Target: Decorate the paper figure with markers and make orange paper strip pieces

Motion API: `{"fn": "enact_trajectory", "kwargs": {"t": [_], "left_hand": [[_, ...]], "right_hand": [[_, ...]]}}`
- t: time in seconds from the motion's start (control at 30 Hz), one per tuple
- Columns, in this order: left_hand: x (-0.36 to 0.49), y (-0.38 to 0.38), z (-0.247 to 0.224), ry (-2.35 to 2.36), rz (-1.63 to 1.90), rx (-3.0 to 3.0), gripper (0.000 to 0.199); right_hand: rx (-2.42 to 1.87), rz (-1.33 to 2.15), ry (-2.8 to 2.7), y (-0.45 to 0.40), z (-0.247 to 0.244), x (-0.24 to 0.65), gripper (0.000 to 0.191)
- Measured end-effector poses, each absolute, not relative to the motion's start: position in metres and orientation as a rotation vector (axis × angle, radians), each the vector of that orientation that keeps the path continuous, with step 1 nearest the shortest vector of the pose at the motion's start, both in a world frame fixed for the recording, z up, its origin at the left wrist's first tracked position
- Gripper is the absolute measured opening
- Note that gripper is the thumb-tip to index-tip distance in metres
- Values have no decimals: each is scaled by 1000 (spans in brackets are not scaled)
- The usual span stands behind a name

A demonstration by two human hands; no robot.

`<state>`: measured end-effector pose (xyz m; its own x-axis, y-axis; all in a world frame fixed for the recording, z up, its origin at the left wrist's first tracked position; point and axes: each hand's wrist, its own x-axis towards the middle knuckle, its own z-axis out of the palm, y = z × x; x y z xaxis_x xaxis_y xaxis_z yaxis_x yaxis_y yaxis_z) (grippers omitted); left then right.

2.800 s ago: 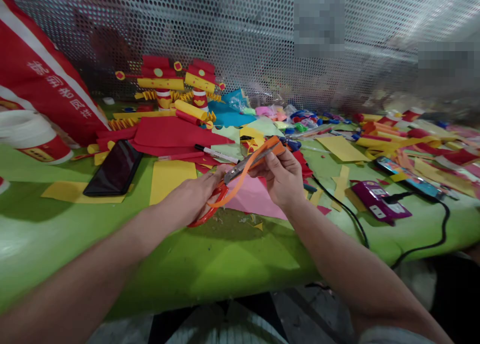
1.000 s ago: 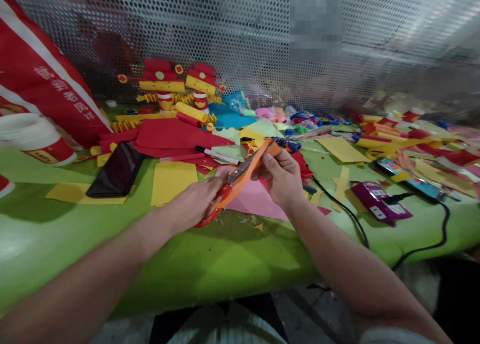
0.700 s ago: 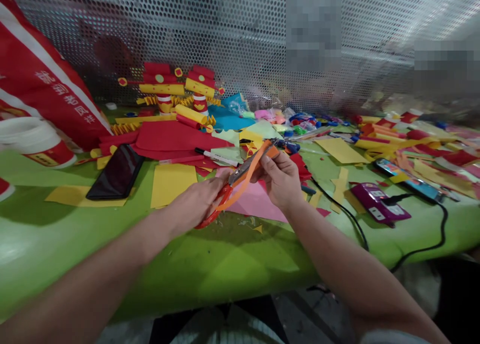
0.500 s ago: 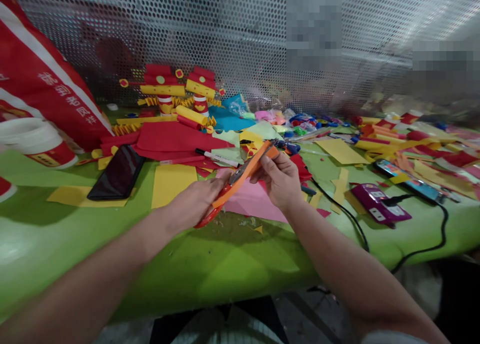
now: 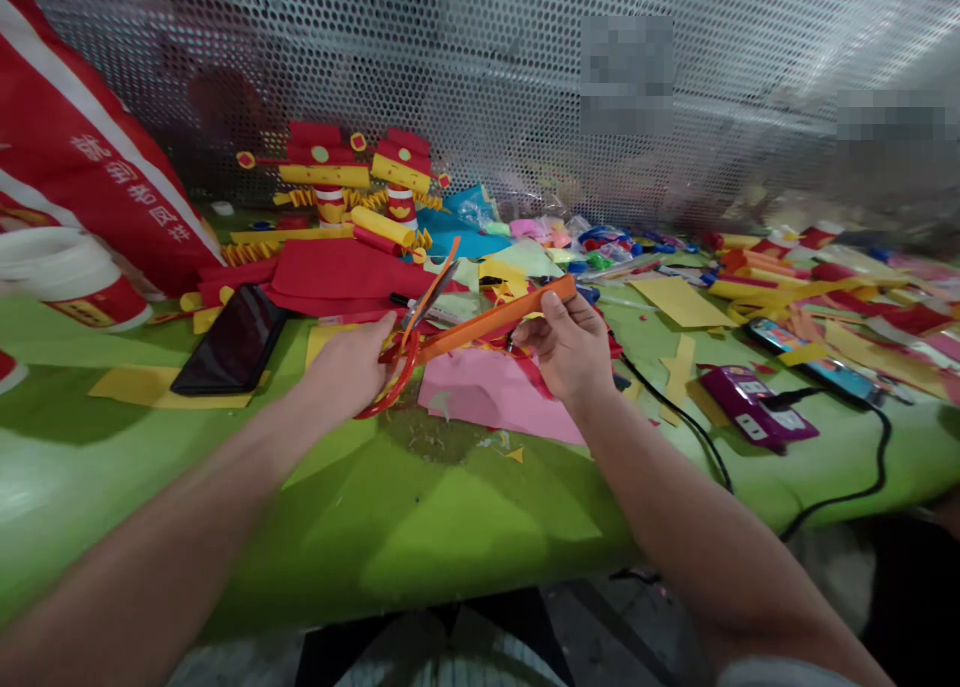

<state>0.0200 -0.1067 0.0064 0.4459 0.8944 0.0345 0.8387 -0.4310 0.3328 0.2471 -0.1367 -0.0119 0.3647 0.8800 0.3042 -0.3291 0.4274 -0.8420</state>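
My left hand (image 5: 351, 365) is closed around the red handles of the scissors (image 5: 397, 377). Their blades point up and away, and a narrow orange offcut (image 5: 442, 275) lies along them. Between finger and thumb, my right hand (image 5: 576, 352) pinches one end of an orange paper strip (image 5: 491, 320). The strip's other end reaches the scissors near their handles; whether it touches them I cannot tell. Below both hands lies a pink paper sheet (image 5: 495, 397). A black marker (image 5: 427, 309) is partly hidden behind the scissors and strip.
On the left are a black phone (image 5: 232, 339) and a paper cup (image 5: 75, 277). Red and yellow paper figures (image 5: 326, 172) stand behind red paper (image 5: 330, 272). To the right sit a purple power adapter (image 5: 757, 407), a black cable (image 5: 686, 425) and another phone (image 5: 825, 357).
My left hand and the scissors have moved left, away from my right hand. The orange strip now stretches between the hands, and a thin orange piece shows separately at the blades.
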Motion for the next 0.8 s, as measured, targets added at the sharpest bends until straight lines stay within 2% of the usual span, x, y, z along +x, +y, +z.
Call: {"fn": "enact_trajectory", "kwargs": {"t": [0.1,0.33,0.53,0.67,0.8], "left_hand": [[14,-101,11,1677,129,2526,53],[7,-98,12,1553,-59,2536,47],[13,-115,23,1461,336,2531,37],[25,-123,17,1244,364,2376,47],[33,-125,7,1129,384,2242,42]], "right_hand": [[-733,925,-825,-132,-11,254,34],[-692,999,-841,-135,-8,256,31],[-736,1089,-936,-141,-13,246,31],[-747,1061,-985,-146,-14,240,31],[-748,1091,-1009,-150,-12,235,29]]}}
